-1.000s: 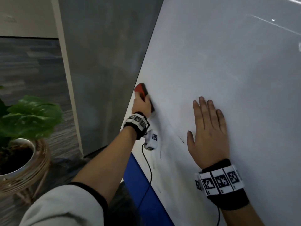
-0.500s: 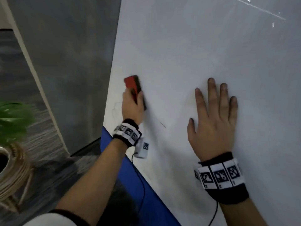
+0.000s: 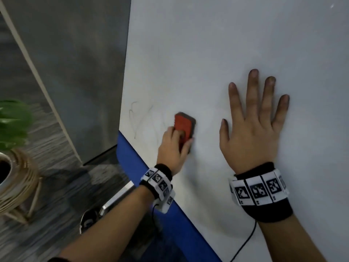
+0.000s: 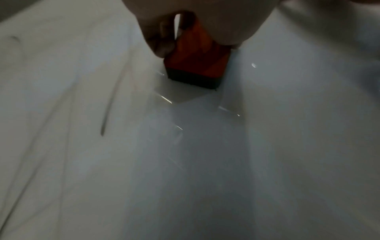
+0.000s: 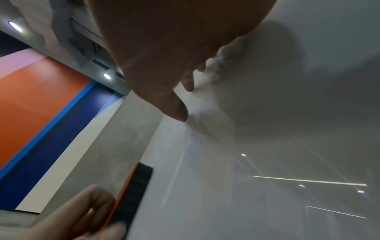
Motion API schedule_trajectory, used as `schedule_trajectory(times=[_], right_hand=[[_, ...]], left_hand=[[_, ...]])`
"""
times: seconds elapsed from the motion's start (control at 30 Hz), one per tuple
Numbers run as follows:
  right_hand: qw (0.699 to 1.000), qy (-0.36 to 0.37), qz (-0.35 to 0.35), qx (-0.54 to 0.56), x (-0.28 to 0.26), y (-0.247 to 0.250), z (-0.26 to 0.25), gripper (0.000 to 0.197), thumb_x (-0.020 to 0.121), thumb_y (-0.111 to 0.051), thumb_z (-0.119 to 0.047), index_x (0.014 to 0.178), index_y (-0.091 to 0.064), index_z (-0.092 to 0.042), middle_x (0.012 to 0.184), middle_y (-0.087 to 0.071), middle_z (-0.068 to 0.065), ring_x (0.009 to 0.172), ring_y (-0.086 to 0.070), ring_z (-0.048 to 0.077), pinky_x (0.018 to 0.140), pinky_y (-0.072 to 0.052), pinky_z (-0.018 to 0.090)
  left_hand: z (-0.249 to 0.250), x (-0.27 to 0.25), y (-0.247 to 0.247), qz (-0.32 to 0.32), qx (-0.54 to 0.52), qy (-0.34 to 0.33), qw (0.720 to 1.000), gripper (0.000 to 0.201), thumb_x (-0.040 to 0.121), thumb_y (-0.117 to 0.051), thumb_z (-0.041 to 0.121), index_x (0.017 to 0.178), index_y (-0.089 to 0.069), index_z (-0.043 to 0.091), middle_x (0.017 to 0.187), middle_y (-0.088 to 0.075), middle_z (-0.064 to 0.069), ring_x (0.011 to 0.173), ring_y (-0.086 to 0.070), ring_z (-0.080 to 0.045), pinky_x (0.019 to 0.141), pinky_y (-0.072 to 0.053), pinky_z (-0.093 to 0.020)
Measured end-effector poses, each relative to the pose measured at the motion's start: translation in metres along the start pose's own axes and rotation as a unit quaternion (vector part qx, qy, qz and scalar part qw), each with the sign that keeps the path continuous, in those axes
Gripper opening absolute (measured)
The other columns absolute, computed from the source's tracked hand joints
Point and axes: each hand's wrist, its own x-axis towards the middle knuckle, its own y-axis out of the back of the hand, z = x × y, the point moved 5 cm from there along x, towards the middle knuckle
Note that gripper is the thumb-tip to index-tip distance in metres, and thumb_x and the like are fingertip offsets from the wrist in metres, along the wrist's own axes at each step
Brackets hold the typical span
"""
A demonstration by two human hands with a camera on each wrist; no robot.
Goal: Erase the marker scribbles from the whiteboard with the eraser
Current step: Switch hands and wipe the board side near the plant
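My left hand grips a red eraser with a dark felt base and presses it flat against the whiteboard, near the board's lower left corner. The left wrist view shows the eraser pinched between thumb and fingers, felt on the board. Thin grey marker scribbles lie left of the eraser, close to the board's left edge; one dark stroke shows there too. My right hand lies flat on the board with fingers spread, to the right of the eraser.
A blue frame strip runs along the board's lower edge. A grey wall panel stands left of the board. A potted plant in a wicker stand sits on the floor at far left.
My left hand has carried the eraser down and to the right across the board, nearer my right hand. The short stroke below it is gone. My right hand stays flat on the board.
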Motion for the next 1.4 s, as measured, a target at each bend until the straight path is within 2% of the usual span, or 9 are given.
schedule_trajectory(times=[0.17, 0.6, 0.77, 0.87, 0.97, 1.1, 1.2, 1.3, 1.4], right_hand=[[1.000, 0.008, -0.008, 0.009, 0.000, -0.002, 0.001, 0.079, 0.098, -0.059, -0.029, 0.164, -0.016, -0.020, 0.171, 0.004, 0.013, 0.157, 0.005, 0.036, 0.122, 0.022, 0.047], [1.000, -0.014, 0.009, 0.013, 0.002, -0.006, -0.009, 0.076, 0.097, -0.056, -0.027, 0.163, -0.019, -0.022, 0.170, 0.002, 0.018, 0.155, 0.001, 0.045, 0.119, 0.022, 0.049], [1.000, 0.004, 0.011, 0.017, -0.002, -0.004, -0.008, 0.077, 0.096, -0.060, -0.027, 0.163, -0.022, -0.023, 0.171, 0.002, 0.017, 0.156, 0.002, 0.042, 0.120, 0.022, 0.047], [1.000, 0.011, 0.015, 0.018, -0.003, -0.003, -0.010, 0.076, 0.096, -0.059, -0.028, 0.163, -0.022, -0.023, 0.171, 0.002, 0.016, 0.156, 0.002, 0.042, 0.120, 0.022, 0.047], [1.000, 0.014, 0.016, 0.017, -0.004, -0.002, -0.011, 0.075, 0.097, -0.057, -0.027, 0.163, -0.021, -0.022, 0.171, 0.002, 0.016, 0.156, 0.002, 0.043, 0.120, 0.022, 0.048], [1.000, 0.011, 0.000, 0.018, -0.003, -0.002, -0.010, 0.076, 0.096, -0.057, -0.029, 0.162, -0.021, -0.022, 0.170, 0.003, 0.018, 0.155, 0.001, 0.046, 0.122, 0.013, 0.054], [1.000, 0.007, -0.006, 0.019, -0.003, -0.003, -0.012, 0.076, 0.094, -0.057, -0.030, 0.161, -0.023, -0.023, 0.170, 0.003, 0.018, 0.155, 0.001, 0.047, 0.123, 0.009, 0.057], [1.000, 0.014, -0.007, 0.026, -0.005, -0.004, -0.011, 0.076, 0.093, -0.059, -0.030, 0.161, -0.026, -0.023, 0.171, 0.003, 0.017, 0.155, 0.002, 0.047, 0.123, 0.010, 0.057], [0.998, 0.039, -0.015, 0.044, -0.014, -0.011, -0.018, 0.074, 0.092, -0.062, -0.028, 0.160, -0.031, -0.021, 0.171, 0.004, 0.014, 0.156, 0.005, 0.043, 0.122, 0.017, 0.050]], left_hand=[[-0.091, 0.093, 0.048, 0.124, -0.044, 0.286, 0.949, 0.033, 0.099, -0.046, 0.041, 0.120, -0.046, 0.016, 0.113, -0.061, -0.010, 0.100, -0.062, -0.035, 0.086, -0.051, -0.043], [-0.015, -0.025, -0.016, 0.010, 0.010, 0.089, 0.996, 0.024, 0.099, -0.050, 0.041, 0.108, -0.046, 0.018, 0.110, -0.052, 0.001, 0.088, -0.052, -0.017, 0.071, -0.044, -0.027], [-0.128, -0.031, -0.019, 0.050, -0.129, 0.440, 0.887, 0.035, 0.105, -0.044, 0.034, 0.129, -0.040, 0.007, 0.118, -0.063, -0.021, 0.104, -0.064, -0.040, 0.077, -0.044, -0.034], [-0.132, -0.073, -0.047, 0.021, -0.147, 0.515, 0.844, 0.041, 0.106, -0.042, 0.034, 0.133, -0.036, 0.004, 0.126, -0.060, -0.025, 0.108, -0.062, -0.041, 0.081, -0.043, -0.034], [-0.095, -0.086, -0.055, 0.034, -0.174, 0.492, 0.853, 0.034, 0.105, -0.042, 0.037, 0.126, -0.038, 0.010, 0.121, -0.063, -0.020, 0.099, -0.063, -0.034, 0.083, -0.049, -0.037], [-0.004, -0.046, -0.030, 0.060, -0.126, 0.264, 0.955, 0.028, 0.100, -0.042, 0.052, 0.112, -0.041, 0.027, 0.106, -0.060, 0.000, 0.087, -0.064, -0.020, 0.075, -0.055, -0.034], [0.030, -0.024, -0.024, 0.077, -0.109, 0.180, 0.975, 0.028, 0.098, -0.042, 0.054, 0.111, -0.040, 0.029, 0.104, -0.055, 0.004, 0.085, -0.058, -0.016, 0.071, -0.051, -0.028], [-0.020, -0.045, -0.039, 0.111, -0.182, 0.278, 0.937, 0.029, 0.098, -0.044, 0.055, 0.110, -0.040, 0.029, 0.101, -0.060, 0.002, 0.085, -0.063, -0.020, 0.075, -0.056, -0.038], [-0.103, -0.110, -0.080, 0.096, -0.229, 0.478, 0.843, 0.030, 0.102, -0.047, 0.044, 0.117, -0.041, 0.018, 0.107, -0.063, -0.009, 0.100, -0.066, -0.034, 0.086, -0.055, -0.043]])
